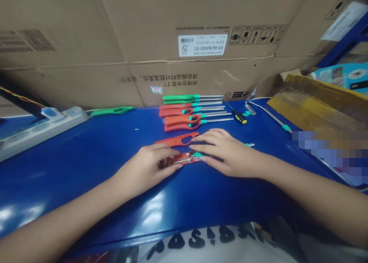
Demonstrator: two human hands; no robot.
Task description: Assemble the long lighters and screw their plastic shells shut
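Shell: open red half point(176, 157), on the table point(184, 209) between my hands; a thin rod point(180, 161) lies inside, a teal piece point(197, 154) at its right end.
Second half: red point(172, 140), just behind the shell.
Left hand: point(151, 160) fingers and thumb closed on the shell's left end.
Right hand: point(230, 155) apart from my left, fingers over the teal piece; grip cannot be told.
Hidden: both shell ends, under my fingers.
Table: glossy blue; lighters point(178, 128) behind, screwdriver point(238, 116) beside them.
Room: large carton point(86, 33) at back.
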